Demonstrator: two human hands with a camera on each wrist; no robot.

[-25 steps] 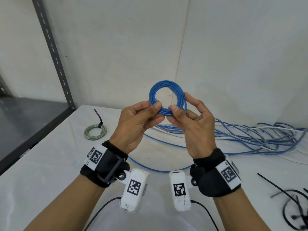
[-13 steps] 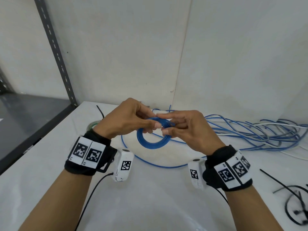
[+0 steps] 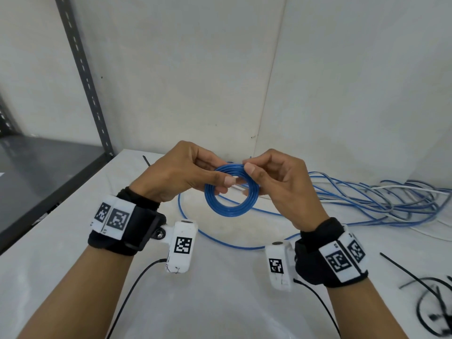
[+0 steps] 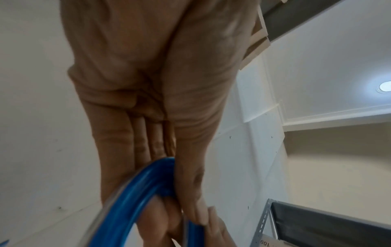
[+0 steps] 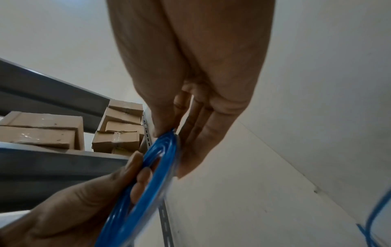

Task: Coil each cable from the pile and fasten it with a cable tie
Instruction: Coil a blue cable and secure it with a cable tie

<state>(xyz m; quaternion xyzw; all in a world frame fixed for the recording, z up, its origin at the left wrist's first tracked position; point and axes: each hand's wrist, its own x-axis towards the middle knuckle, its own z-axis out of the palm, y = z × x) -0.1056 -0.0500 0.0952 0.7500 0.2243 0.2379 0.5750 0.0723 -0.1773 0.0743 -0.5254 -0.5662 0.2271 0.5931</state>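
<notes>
here we hold a small blue coil (image 3: 231, 189) of cable in the air between our two hands, above the white bench (image 3: 73, 241) and close to its far corner. our left hand (image 3: 181, 172) grips the coil's left side, the fingers (image 3: 228, 181) curled over the loops with the thumb beneath, as the left wrist view shows the blue strands (image 4: 135, 200) pressed between thumb and fingers. our right hand (image 3: 281, 182) pinches the upper right of the coil, thumb tip on top of the strands and the other fingers behind; in the right wrist view the coil (image 5: 148, 175) runs edge-on between both hands. the coil is tilted, its opening facing up toward us.

from it a loose run of blue cable (image 3: 220, 241) hangs down and sweeps in a curve across the bench under our wrists. to the right lies the pile of cables (image 3: 381, 201), blue with some white strands, spread along the wall. at the bench's right edge lie black cable ties (image 3: 435, 304), blurred. behind our left hand a thin black tie end (image 3: 146, 159) shows on the bench. to the left stands a grey metal shelf (image 3: 44, 162) with a slotted upright (image 3: 83, 69); the right wrist view shows cardboard boxes (image 5: 118, 130) on a shelf.
</notes>
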